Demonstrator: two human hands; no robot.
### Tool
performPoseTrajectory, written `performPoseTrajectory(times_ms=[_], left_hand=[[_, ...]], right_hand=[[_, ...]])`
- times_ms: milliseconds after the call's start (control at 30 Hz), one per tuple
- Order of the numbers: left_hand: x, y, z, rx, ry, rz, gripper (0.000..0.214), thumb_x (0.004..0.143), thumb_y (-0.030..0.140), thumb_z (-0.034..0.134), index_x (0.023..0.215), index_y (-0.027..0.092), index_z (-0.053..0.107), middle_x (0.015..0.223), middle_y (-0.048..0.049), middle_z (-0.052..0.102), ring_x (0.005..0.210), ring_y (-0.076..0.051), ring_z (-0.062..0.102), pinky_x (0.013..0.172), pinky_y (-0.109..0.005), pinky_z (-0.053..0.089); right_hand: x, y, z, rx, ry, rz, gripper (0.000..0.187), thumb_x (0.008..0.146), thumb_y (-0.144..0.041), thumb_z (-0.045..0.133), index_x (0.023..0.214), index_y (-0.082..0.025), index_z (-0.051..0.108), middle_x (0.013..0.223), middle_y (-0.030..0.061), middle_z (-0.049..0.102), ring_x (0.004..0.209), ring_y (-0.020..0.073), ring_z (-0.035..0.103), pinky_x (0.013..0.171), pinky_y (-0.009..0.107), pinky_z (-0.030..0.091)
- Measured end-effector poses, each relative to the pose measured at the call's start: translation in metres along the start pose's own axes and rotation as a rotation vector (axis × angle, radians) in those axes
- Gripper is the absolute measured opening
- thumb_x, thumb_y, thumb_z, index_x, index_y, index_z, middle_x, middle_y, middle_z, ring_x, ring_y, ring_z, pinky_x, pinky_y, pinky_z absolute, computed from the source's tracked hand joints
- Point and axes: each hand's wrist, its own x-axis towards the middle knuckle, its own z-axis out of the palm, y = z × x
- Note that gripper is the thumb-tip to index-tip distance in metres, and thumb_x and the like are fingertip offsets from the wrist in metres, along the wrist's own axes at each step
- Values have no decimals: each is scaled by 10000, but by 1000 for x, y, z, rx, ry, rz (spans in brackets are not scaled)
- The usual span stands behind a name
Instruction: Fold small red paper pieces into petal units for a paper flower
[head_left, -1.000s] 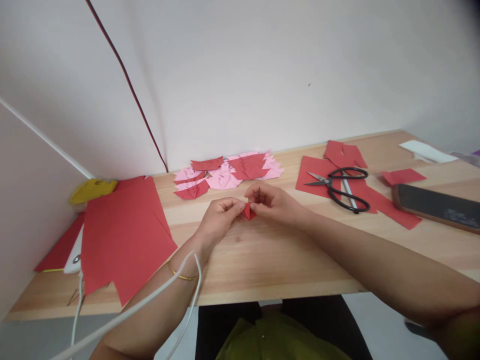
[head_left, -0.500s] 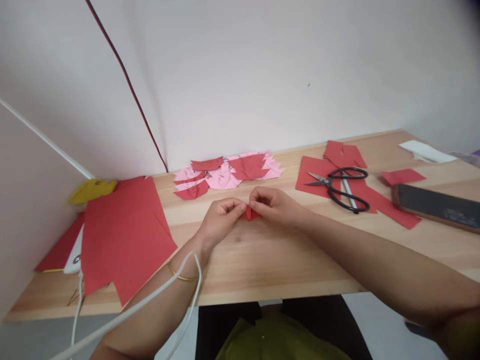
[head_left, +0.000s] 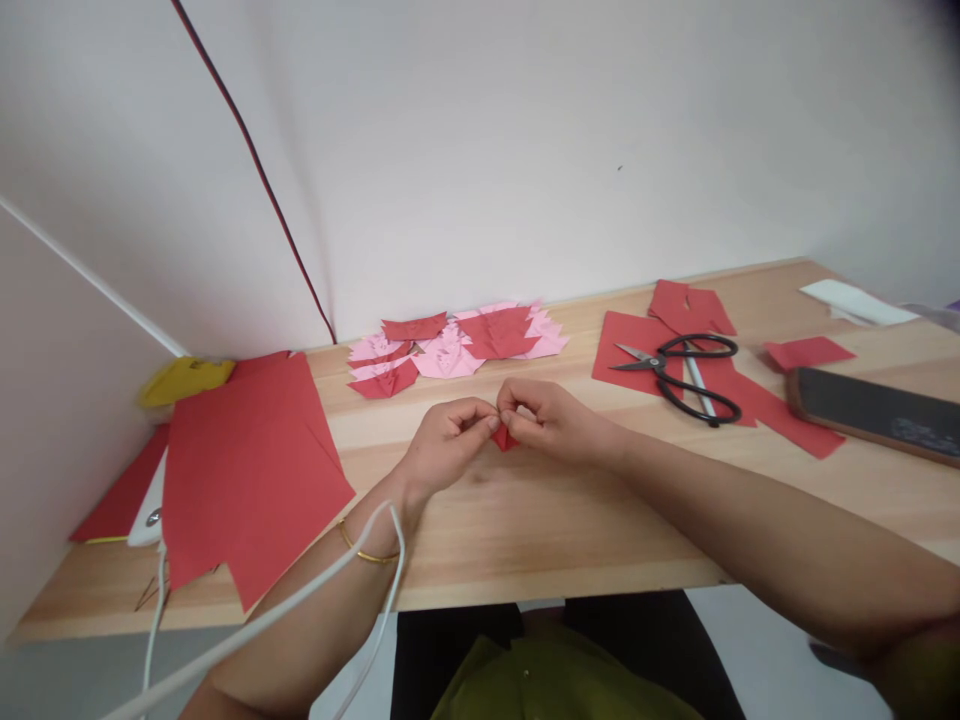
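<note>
A small folded piece of red paper (head_left: pixel 505 438) is pinched between my two hands above the middle of the wooden table (head_left: pixel 570 530). My left hand (head_left: pixel 454 440) grips it from the left with thumb and forefinger. From the right, my right hand (head_left: pixel 551 420) pinches it the same way, the fingertips of both hands nearly touching. Most of the paper is hidden behind the fingers; only a pointed lower part shows. Beyond the hands, near the wall, lie several folded pink paper pieces (head_left: pixel 450 360) and folded red paper pieces (head_left: pixel 499 333).
Large red sheets (head_left: pixel 247 460) lie at the left beside a yellow item (head_left: pixel 187 380). A white cable (head_left: pixel 247 635) crosses my left forearm. At the right are black-handled scissors (head_left: pixel 660 365), red offcuts (head_left: pixel 795 420), a dark flat device (head_left: pixel 877 410) and a white strip (head_left: pixel 855 300).
Both hands have shifted very slightly, still pinching the red paper. Less of the paper shows at the right below my right fingers.
</note>
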Motion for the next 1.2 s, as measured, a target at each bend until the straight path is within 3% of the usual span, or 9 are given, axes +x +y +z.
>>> performPoseTrajectory(times_ms=[167,400,567,733,900,1000,1100,1200], left_hand=[[0,7,-5,-89,-35,-83,244,802,351,597,876,138,691,848,-71,701,794,-170,629,772,-292,477],[2,1,-4,-74,47,-119,213,782,326,605,832,137,690,837,-68,715,777,-166,642,737,-272,484],[2,2,1,96,92,-83,152,744,275,600,727,138,665,724,-38,682,660,-130,585,620,-226,433],[0,-3,5,267,80,-47,134,738,260,570,675,154,620,640,2,622,575,-108,513,539,-215,375],[0,-6,7,502,98,70,118,729,188,532,619,169,570,589,14,579,554,-103,469,543,-226,330],[0,-3,6,600,86,134,125,747,176,522,630,170,566,594,12,572,566,-106,472,566,-235,331],[0,0,2,540,79,133,133,778,193,517,671,167,591,624,7,593,581,-106,492,580,-231,349],[1,1,-2,358,68,44,157,798,261,541,698,162,609,626,3,609,564,-101,503,565,-221,368]], right_hand=[[2,2,-9,147,-77,1,88,809,-221,475,733,-187,448,660,-25,445,581,96,389,549,222,337],[3,6,-4,-25,9,5,74,772,-151,472,708,-186,481,703,3,539,643,118,486,588,232,380],[0,3,-1,-16,-37,35,53,766,-169,497,716,-186,498,693,6,567,617,119,484,549,232,368],[-1,6,5,-64,-36,25,76,728,-171,514,669,-186,468,590,-39,480,532,89,397,498,216,308],[2,11,14,-190,29,22,83,680,-138,496,640,-185,441,596,-31,479,559,96,405,518,222,299],[4,14,14,-143,6,25,80,690,-133,477,641,-185,441,598,-32,476,565,99,400,526,226,302],[5,12,7,25,-59,63,71,723,-135,452,673,-184,456,620,-33,484,568,96,401,528,222,317],[6,9,0,126,-100,71,63,762,-162,465,702,-182,467,639,-31,489,574,93,413,534,217,333]])
